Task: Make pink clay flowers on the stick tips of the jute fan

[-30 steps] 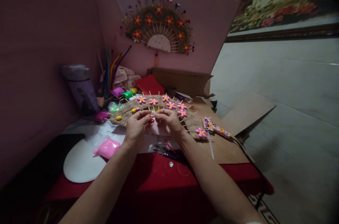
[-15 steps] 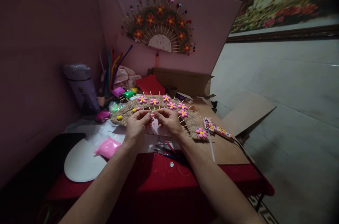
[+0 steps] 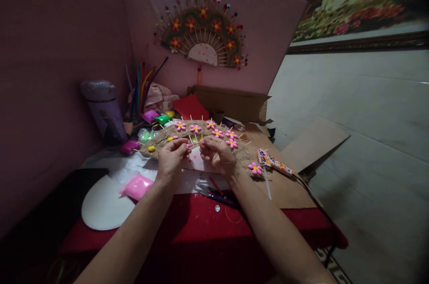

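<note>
My left hand [image 3: 171, 162] is closed in a pinch on a small bit of pink clay [image 3: 190, 145]. Opposite it, my right hand [image 3: 219, 155] pinches another pink bit, and a narrow gap separates the fingertips. Both hands are raised in front of a twine-wrapped fan [image 3: 161, 142] with thin sticks poking from its edges. Several pink flowers with yellow centres [image 3: 217, 133] dot the fan. At its left are a bare yellow oval [image 3: 152, 149] and a yellow centre with one pink petal [image 3: 172, 139]. My hands cover part of the fan's lower middle.
A packet of pink clay [image 3: 137, 187] lies by a white disc [image 3: 106, 204] at left. Scissors [image 3: 214, 193] are below my hands. A patterned glue gun [image 3: 276, 163] with a cord rests on cardboard at right. A finished fan [image 3: 203, 29] hangs behind.
My fingertips, together before, have drawn apart, with pink clay now showing at each hand. The right hand has shifted slightly right. The view has moved a little.
</note>
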Action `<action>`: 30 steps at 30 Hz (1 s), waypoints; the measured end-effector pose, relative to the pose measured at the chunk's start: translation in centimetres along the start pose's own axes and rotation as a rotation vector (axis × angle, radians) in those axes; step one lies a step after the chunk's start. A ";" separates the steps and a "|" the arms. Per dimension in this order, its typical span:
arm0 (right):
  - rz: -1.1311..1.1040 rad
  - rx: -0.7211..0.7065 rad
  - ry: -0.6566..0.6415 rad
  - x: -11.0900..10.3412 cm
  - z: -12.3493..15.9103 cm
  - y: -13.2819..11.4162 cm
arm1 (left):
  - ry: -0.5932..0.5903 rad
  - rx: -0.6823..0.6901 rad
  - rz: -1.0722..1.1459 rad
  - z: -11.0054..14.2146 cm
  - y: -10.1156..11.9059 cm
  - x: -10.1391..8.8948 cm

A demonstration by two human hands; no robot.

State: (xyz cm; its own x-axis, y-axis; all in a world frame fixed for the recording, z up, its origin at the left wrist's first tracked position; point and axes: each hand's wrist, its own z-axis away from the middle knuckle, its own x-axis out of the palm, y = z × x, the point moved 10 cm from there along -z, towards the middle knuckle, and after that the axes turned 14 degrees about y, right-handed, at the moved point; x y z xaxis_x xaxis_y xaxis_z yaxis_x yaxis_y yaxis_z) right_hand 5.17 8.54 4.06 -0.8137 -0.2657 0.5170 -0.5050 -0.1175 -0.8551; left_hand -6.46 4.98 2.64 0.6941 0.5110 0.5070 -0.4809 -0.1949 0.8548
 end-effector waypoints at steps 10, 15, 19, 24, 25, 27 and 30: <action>0.016 -0.078 0.018 -0.1 -0.1 -0.6 | -0.104 -0.090 0.042 0.5 -0.6 1.1; 0.042 -0.125 0.049 -0.1 -0.1 -0.9 | -0.137 -0.075 0.015 0.8 -0.5 1.4; 0.140 -0.202 0.059 -0.2 -0.1 -1.3 | -0.127 -0.026 -0.029 0.8 -0.2 1.4; 0.161 -0.249 0.076 -0.5 -0.2 -1.5 | -0.118 0.166 -0.067 1.4 1.6 1.4; 0.164 -0.252 0.076 -0.5 -0.2 -1.5 | -0.141 0.203 -0.107 1.6 1.8 1.7; 0.163 -0.252 0.071 -0.5 -0.2 -1.4 | -0.182 0.247 -0.176 2.0 1.9 2.1; 0.148 -0.253 0.053 -0.4 -0.2 -1.3 | -0.194 0.259 -0.224 2.2 1.8 2.3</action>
State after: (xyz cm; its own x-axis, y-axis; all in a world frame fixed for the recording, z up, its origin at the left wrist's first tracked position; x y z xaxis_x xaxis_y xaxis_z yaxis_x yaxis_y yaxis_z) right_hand 6.10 8.97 5.02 -0.8941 -0.2115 0.3947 -0.4305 0.1631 -0.8877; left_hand -4.53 3.99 5.62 0.8667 0.4021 0.2951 -0.1722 -0.3141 0.9337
